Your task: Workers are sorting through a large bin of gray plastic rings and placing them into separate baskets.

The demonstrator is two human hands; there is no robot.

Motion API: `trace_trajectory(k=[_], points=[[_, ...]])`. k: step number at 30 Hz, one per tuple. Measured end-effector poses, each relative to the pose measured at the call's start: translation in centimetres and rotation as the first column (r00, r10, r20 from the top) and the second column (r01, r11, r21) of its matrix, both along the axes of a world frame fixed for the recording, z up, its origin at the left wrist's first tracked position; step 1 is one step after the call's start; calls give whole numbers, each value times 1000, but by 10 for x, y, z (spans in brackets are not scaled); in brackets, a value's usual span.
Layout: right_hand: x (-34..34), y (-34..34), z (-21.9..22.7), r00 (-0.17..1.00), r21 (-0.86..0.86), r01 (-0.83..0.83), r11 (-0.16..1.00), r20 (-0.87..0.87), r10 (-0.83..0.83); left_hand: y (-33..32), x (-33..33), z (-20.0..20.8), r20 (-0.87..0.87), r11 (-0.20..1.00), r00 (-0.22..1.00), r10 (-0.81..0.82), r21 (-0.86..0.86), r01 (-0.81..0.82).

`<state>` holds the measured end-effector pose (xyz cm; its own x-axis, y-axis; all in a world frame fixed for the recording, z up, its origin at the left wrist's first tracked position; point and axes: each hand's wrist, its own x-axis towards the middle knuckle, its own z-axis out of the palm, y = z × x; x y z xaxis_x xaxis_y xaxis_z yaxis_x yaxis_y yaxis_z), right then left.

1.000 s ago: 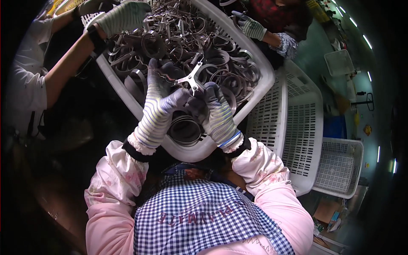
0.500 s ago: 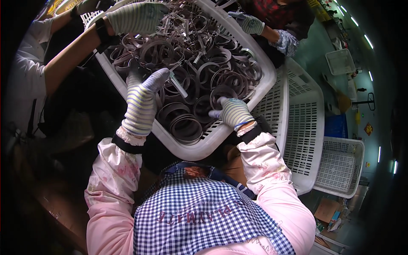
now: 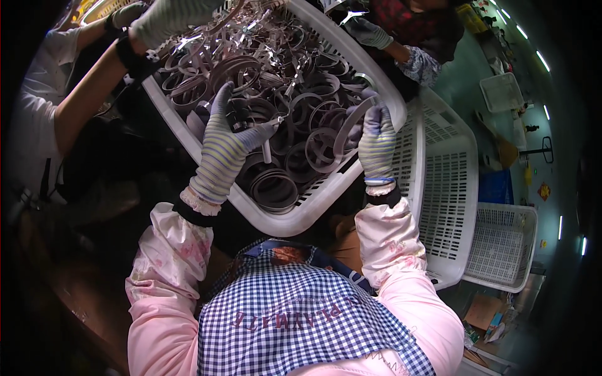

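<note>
A large white plastic basket [image 3: 295, 220] in front of me is heaped with dark flat rings [image 3: 274, 190], with shiny metal clips [image 3: 251, 44] among them toward the far side. My left hand [image 3: 221, 153], in a striped knitted glove, is over the near left part of the heap. Its thumb and forefinger are spread wide; the other fingers are partly hidden. A small metal clip [image 3: 266, 151] hangs just by the thumb. My right hand [image 3: 377, 145], gloved the same way, is at the basket's right rim, its fingers closed on a dark ring [image 3: 351, 128] tilted on edge.
A co-worker's gloved hand [image 3: 172, 22] reaches over the far left of the basket. Another co-worker's gloved hand [image 3: 370, 32] is at the far right. White baskets [image 3: 448, 188] stand to my right, with a smaller white crate [image 3: 501, 247] beyond them.
My right hand has lifted from the near rim and moved right and away, taking a ring with it. My left thumb and forefinger have spread apart. The left co-worker's hand has shifted left.
</note>
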<state>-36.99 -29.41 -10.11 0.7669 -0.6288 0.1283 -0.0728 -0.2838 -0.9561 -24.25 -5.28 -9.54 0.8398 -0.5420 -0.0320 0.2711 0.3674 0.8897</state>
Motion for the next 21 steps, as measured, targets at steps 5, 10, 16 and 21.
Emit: trace_trajectory(k=[5,10,16,21], points=[[5,-6,-21,964,688,-222,691,262,48,-12,-18,-6,219,975,956,-195,153,164],[10,25,-2,969,801,-243,547,178,171,-9,-20,-9,604,923,732,-316,373,91],[8,38,-16,950,738,-248,628,56,308,-6,-20,-6,690,862,563,-455,501,82],[10,53,-25,911,-117,-285,952,-343,230,-5,-24,-2,545,803,649,-531,569,178]])
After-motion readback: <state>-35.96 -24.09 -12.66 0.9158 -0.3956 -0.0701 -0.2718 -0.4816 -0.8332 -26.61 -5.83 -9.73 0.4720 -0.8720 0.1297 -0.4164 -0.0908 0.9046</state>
